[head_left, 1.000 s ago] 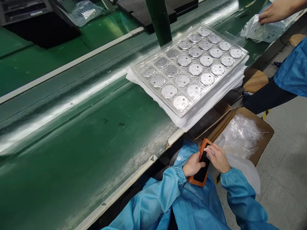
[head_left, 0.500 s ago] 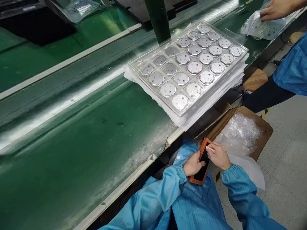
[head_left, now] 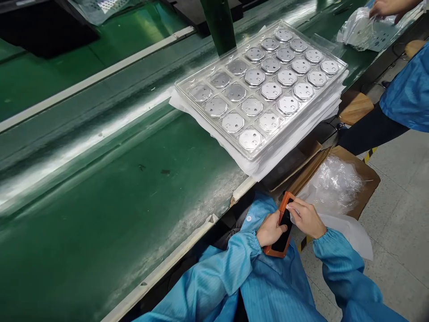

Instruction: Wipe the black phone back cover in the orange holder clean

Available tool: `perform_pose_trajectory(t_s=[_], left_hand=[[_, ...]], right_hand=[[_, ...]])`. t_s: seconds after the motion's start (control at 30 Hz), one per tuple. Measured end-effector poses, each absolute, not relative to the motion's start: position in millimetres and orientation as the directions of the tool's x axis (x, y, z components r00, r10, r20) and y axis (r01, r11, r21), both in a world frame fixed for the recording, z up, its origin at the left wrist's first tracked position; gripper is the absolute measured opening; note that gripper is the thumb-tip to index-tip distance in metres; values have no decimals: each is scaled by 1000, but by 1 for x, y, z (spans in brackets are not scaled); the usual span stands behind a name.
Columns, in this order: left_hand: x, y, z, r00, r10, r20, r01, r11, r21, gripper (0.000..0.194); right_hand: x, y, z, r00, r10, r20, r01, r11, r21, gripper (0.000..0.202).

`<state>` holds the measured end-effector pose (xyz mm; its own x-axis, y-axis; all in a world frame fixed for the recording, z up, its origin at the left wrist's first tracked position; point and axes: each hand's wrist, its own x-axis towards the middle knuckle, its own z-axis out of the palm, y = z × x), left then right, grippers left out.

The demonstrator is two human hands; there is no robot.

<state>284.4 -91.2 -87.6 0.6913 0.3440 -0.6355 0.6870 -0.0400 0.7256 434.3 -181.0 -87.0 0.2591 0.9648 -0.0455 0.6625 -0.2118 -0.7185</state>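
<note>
Over my lap, my left hand [head_left: 271, 231] grips an orange-framed handheld device with a black screen [head_left: 280, 245], its thumb lying across the front. The device is tilted, with its upper end toward the bench. My right hand [head_left: 307, 218] is at the upper part of the screen, fingers pinched on a small white piece [head_left: 290, 206]. What kind of piece it is cannot be made out, since the fingers cover most of it.
On the green bench [head_left: 127, 214] a clear plastic tray [head_left: 231, 100] of round silvery discs rests on stacked white sheets [head_left: 268, 167]. An open cardboard box [head_left: 367, 179] holds crumpled clear plastic [head_left: 340, 181]. At the right, a co-worker's hand [head_left: 390, 8] touches a plastic bag [head_left: 358, 29].
My right hand has shifted slightly at the screen, and less of the white piece shows. My left hand keeps its hold. The co-worker's hand has moved a little up and right.
</note>
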Motion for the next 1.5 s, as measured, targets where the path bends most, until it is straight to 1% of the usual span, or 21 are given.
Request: perform_pose_trajectory(t_s=[0.07, 0.2, 0.27, 0.4, 0.53, 0.77, 0.9, 1.03, 1.17, 1.27, 1.43, 1.5], left_hand=[[283, -91, -87, 693, 339, -636, 684, -31, 728, 14], [281, -91, -86, 691, 355, -630, 679, -20, 734, 14], [281, -91, -86, 689, 360, -629, 680, -21, 733, 15], [281, -91, -85, 687, 364, -629, 684, -32, 729, 17], [281, -91, -84, 697, 360, -620, 674, -34, 738, 24], [283, -91, -82, 701, 368, -611, 680, -85, 729, 16], [282, -92, -81, 710, 366, -602, 674, -103, 732, 16], [282, -93, -80, 707, 375, -600, 676, -112, 728, 17], [283, -94, -81, 707, 358, -610, 683, -124, 720, 17], [283, -94, -81, 696, 361, -620, 697, -136, 704, 17], [280, -93, -80, 684, 368, -630, 708, -130, 694, 17], [279, -94, -80, 678, 368, -636, 712, -115, 693, 16]], right_hand=[[436, -180, -91, 253, 967, -43, 683, -210, -699, 27], [437, -177, -99, 363, 932, -15, 715, -288, -637, 27], [435, -177, -100, 373, 928, -11, 725, -298, -621, 26], [429, -177, -97, 346, 938, -28, 751, -295, -590, 25], [429, -176, -94, 422, 905, -49, 742, -376, -554, 28], [439, -174, -90, 403, 907, -119, 672, -382, -635, 24], [441, -175, -86, 401, 906, -138, 657, -389, -645, 24], [430, -178, -79, 357, 926, -120, 678, -346, -648, 27], [428, -178, -80, 312, 940, -136, 675, -320, -665, 21], [435, -175, -87, 345, 924, -162, 650, -360, -669, 20], [438, -174, -95, 471, 868, -159, 606, -449, -656, 20], [436, -175, -94, 475, 864, -164, 597, -454, -661, 21]])
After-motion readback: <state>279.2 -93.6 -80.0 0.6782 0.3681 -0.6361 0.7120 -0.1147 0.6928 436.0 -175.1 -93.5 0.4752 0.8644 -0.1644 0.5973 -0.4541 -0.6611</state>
